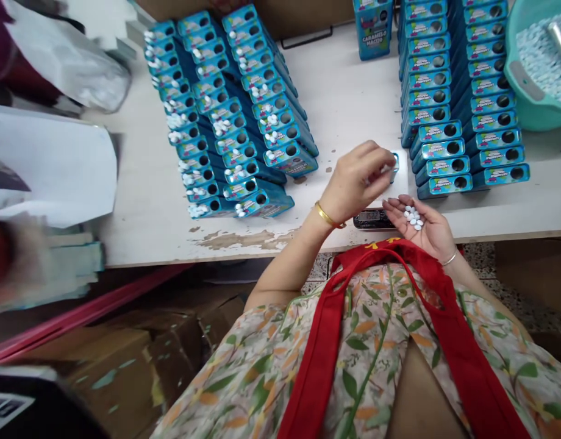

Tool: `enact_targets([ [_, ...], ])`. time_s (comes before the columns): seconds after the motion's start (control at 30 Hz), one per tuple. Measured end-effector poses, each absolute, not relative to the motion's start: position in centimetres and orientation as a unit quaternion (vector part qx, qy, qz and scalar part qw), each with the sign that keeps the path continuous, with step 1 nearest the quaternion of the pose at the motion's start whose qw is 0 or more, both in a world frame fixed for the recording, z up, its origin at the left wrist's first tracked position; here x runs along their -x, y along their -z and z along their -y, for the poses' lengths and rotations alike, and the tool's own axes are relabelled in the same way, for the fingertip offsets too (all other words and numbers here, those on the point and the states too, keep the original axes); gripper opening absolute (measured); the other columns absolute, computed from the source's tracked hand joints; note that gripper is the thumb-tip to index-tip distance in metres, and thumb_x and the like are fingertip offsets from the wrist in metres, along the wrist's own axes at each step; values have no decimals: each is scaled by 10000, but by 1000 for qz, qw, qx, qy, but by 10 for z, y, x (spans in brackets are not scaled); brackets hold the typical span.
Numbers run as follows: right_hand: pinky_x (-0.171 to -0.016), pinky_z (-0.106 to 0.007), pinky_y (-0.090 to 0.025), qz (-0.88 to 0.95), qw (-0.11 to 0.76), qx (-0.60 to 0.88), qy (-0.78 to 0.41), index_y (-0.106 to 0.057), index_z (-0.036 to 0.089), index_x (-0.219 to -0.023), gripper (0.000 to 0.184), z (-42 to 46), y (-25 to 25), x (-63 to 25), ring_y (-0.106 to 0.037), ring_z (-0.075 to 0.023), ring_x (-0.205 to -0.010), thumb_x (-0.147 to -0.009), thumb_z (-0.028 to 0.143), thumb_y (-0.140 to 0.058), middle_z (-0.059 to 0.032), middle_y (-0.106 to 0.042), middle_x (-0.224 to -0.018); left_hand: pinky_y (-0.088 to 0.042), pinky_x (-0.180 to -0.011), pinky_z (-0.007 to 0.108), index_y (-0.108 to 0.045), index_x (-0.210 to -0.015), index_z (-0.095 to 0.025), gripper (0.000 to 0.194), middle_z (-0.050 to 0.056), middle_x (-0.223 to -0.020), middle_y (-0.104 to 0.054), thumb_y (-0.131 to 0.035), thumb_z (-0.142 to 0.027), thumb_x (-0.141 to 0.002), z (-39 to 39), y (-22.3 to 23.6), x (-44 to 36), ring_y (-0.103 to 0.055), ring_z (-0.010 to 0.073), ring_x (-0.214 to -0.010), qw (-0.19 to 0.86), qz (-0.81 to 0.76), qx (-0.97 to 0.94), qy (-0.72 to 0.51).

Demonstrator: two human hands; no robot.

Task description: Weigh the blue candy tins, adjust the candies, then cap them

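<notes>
— Fingers (385, 160) of the left hand (356, 180) pinch a blue box (394, 166) on the scale (374, 217), steadying it.
— And the right hand (420, 222)?
— Open, palm up like a cup, so the white candies (413, 217) stay put.

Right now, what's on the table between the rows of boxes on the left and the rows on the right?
In the head view, the left hand on a blue box atop a small scale; otherwise bare white table.

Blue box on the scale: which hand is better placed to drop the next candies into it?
Left. The left hand already pinches at the blue box on the scale; the right hand lies palm-up, cupping the white candies.
</notes>
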State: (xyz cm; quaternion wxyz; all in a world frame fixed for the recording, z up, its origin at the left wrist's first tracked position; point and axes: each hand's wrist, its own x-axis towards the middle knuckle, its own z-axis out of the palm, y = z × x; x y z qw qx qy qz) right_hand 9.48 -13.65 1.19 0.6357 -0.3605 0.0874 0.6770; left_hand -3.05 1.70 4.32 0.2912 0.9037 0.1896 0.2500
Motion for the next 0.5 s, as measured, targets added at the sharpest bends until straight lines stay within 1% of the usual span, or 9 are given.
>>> enact_targets([
  [0.17, -925, -298, -607, -106, 629, 365, -678, -675, 117, -980, 157, 143, -5, -97, -719, -206, -1071, -922, 186, -547, -128, -758, -1058, -500, -689, 289, -621, -998, -189, 125, 35, -879, -599, -514, -247, -972, -35, -34, 31, -574, 136, -756, 278, -195, -914, -224],
  [0.3, -900, -297, -617, -116, 624, 360, -684, -676, 126, -978, 150, 145, -3, -99, -724, -209, -1055, -922, 193, -554, -114, -763, -1038, -489, -639, 289, -613, -982, -210, 113, 37, -857, -597, -521, -274, -985, -33, -35, 39, -524, 126, -704, 309, -181, -892, -277],
  [0.37, -884, -301, -623, -121, 615, 359, -692, -679, 124, -989, 152, 146, -2, -99, -730, -208, -1028, -920, 202, -568, -112, -762, -1029, -498, -651, 288, -607, -999, -213, 106, 41, -870, -608, -519, -273, -992, -21, -37, 41, -533, 130, -728, 338, -156, -883, -285],
  [0.43, -857, -308, -632, -137, 605, 361, -697, -682, 130, -971, 138, 149, -2, -100, -744, -194, -944, -917, 212, -584, -93, -764, -981, -508, -699, 282, -603, -1027, -195, 136, 48, -910, -617, -484, -257, -1010, 0, -35, 39, -568, 133, -789, 360, -124, -891, -246],
  [0.5, -820, -307, -640, -166, 592, 370, -697, -681, 151, -931, 111, 154, -2, -101, -740, -165, -827, -918, 214, -592, -50, -760, -903, -499, -716, 270, -606, -1068, -166, 197, 63, -956, -624, -429, -243, -1030, 26, -27, 33, -598, 141, -845, 341, -89, -920, -171],
])
